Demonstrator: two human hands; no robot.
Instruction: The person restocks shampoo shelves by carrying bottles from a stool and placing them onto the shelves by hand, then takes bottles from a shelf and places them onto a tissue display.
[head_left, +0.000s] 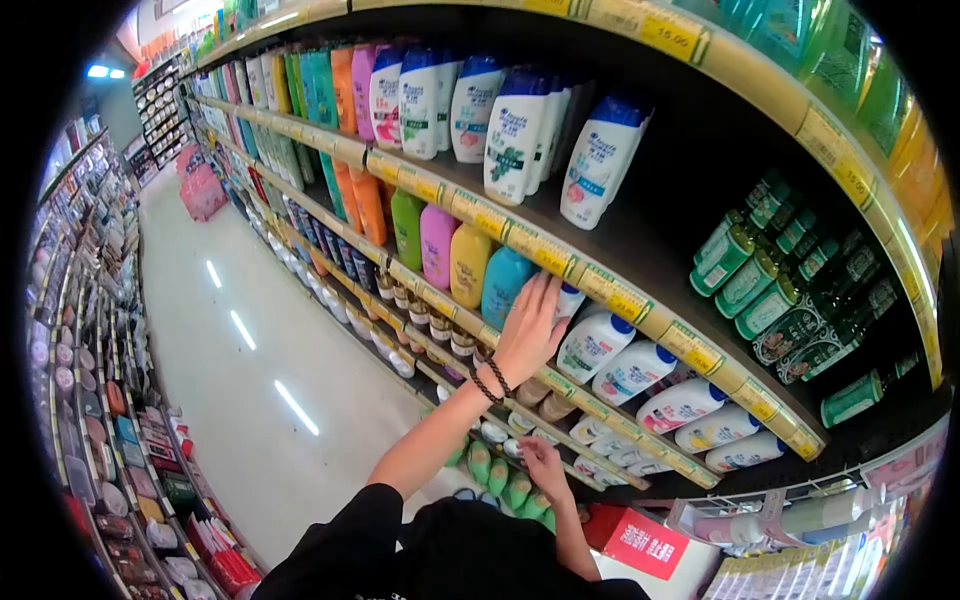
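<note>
My left hand (535,325), with dark braided bands at the wrist, reaches up to the second shelf. Its fingers are stretched out, and they lie against a white bottle (569,301) partly hidden behind them. Directly left of that hand stands a blue bottle (507,285), followed by a yellow bottle (469,265) and a pink bottle (437,246). On its right, white shampoo bottles with blue caps (594,343) stand in a row. Low down, near my body, my right hand (545,468) hangs open with loosely bent fingers and nothing in it.
Above, more blue-capped shampoo bottles (516,140) and green-labelled bottles (745,290) fill a shelf edged with price tags. Green items (480,462) sit on the bottom shelf. A red box (640,540) is at lower right. Opposite shelves line the aisle floor (230,300).
</note>
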